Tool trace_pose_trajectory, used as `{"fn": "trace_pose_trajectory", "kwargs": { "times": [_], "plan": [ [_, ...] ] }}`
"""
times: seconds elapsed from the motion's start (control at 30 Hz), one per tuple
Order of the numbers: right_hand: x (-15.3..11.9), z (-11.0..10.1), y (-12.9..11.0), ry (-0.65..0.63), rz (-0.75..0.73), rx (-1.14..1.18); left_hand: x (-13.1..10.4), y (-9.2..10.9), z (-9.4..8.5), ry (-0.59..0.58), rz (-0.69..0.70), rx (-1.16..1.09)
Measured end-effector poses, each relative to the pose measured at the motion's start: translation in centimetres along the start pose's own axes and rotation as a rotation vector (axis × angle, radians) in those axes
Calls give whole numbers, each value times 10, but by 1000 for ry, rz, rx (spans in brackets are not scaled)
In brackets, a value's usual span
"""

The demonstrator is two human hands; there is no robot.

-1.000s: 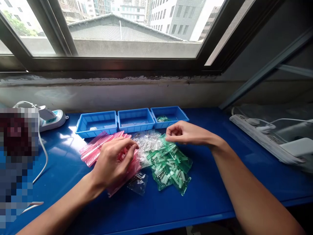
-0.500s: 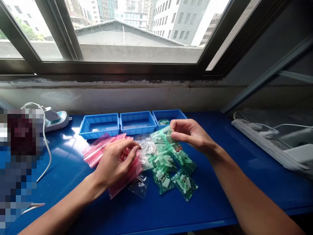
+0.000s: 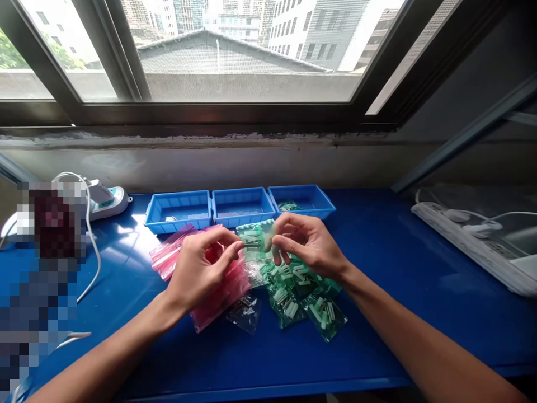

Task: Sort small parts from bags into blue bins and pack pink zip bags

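Note:
Between my hands hangs a small green zip bag (image 3: pixel 253 239) with pale and metal pieces inside. My right hand (image 3: pixel 304 243) pinches its right side between thumb and fingers. At the bag's left edge, my left hand (image 3: pixel 207 263) has thumb and index fingertip together; whether they grip the edge is hard to tell. Beneath my left hand lies a pile of pink bags (image 3: pixel 222 299). Several filled green bags (image 3: pixel 324 314) are heaped below and right of the held one. Clear bags (image 3: pixel 245 313) lie between the pink and green piles.
Three blue trays (image 3: pixel 178 226) stand in a row behind the piles; the right one holds green bags (image 3: pixel 289 206). A power strip (image 3: pixel 109 202) with a white cable is at the left, and a white trunking piece (image 3: pixel 465 243) at the right.
My right hand has moved left with the green bag, bringing it beside my left fingertips. The view has shifted slightly, so the trays and piles appear further right.

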State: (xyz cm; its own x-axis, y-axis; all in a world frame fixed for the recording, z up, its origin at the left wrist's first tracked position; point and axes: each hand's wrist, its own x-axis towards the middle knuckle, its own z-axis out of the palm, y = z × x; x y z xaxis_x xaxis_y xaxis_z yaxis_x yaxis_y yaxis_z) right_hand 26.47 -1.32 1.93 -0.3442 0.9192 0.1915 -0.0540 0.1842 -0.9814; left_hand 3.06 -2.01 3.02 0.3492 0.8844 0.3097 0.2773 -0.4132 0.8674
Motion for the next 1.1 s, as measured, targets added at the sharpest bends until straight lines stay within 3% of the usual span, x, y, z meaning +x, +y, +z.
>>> {"fn": "trace_pose_trajectory", "kwargs": {
  "times": [0.33,0.6,0.9,1.1],
  "plan": [
    [-3,9,2,119,-56,-238,0,-3,2,54,6,46],
    [-6,15,6,125,-104,-184,-2,-2,2,23,25,48],
    [-11,17,4,253,-430,-491,-3,-8,0,116,279,236],
    [-12,17,3,257,-450,-555,-4,-9,-1,126,323,266]
  ]
}}
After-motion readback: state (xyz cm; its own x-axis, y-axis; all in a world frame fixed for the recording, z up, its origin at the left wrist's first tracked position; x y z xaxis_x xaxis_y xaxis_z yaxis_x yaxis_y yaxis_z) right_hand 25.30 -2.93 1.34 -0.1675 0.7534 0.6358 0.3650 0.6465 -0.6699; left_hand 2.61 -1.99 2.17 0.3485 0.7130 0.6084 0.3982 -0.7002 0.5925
